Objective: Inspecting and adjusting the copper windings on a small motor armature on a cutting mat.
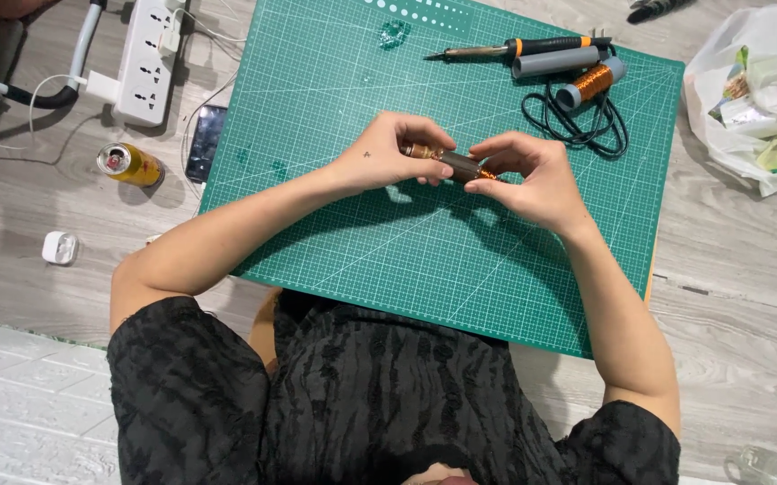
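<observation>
Both my hands hold one small dark cylinder wound with copper wire (456, 163) above the green cutting mat (406, 260). My left hand (388, 153) grips its left end, where a brass-coloured tip shows. My right hand (527, 175) pinches its right end, where copper windings show between the fingers. The middle of the cylinder is dark brown. My forearms reach in from the bottom of the view.
At the mat's far edge lie a soldering iron with an orange and black handle (518, 47), a grey tube (554, 63), a copper-wound spool (591, 83) and a black cable (577, 121). Left of the mat are a power strip (148, 58), a phone (205, 142), a can (130, 164). A plastic bag (756, 90) lies right.
</observation>
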